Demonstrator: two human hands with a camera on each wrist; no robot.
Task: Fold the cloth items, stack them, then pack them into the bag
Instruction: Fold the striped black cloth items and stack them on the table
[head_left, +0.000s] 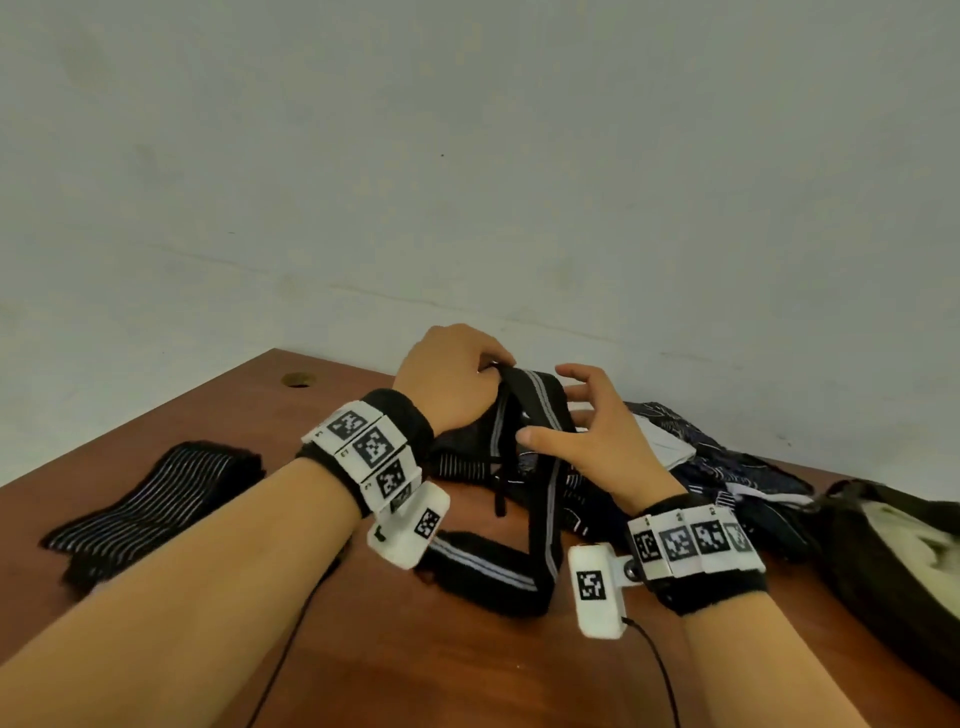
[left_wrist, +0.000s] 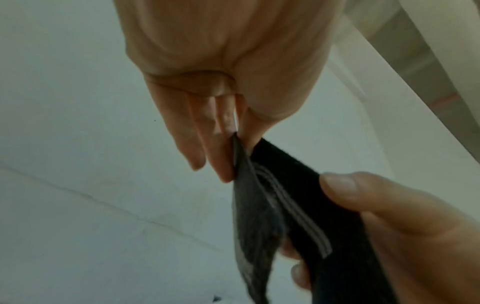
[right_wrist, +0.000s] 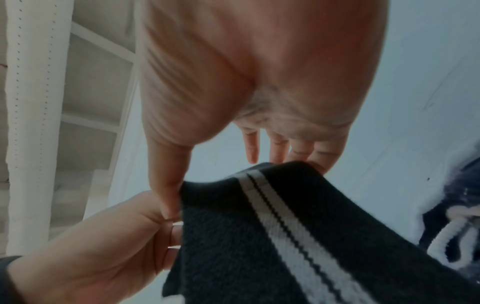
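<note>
A black cloth with white stripes (head_left: 540, 395) is held up above the brown table (head_left: 363, 649); its long band trails down onto the wood. My left hand (head_left: 485, 366) grips its top edge, and the left wrist view shows the fingers (left_wrist: 228, 144) pinching the fabric (left_wrist: 285, 205). My right hand (head_left: 550, 410) is spread beside it, with its thumb (right_wrist: 168, 185) on the cloth's edge (right_wrist: 259, 236) and straight fingers behind. A folded striped cloth (head_left: 156, 499) lies at the left. The dark bag (head_left: 893, 545) with a pale lining lies open at the right edge.
A heap of dark patterned cloths (head_left: 717, 457) lies behind my right wrist, between the held cloth and the bag. A round cable hole (head_left: 297, 379) sits near the table's far left corner. A pale wall stands close behind the table.
</note>
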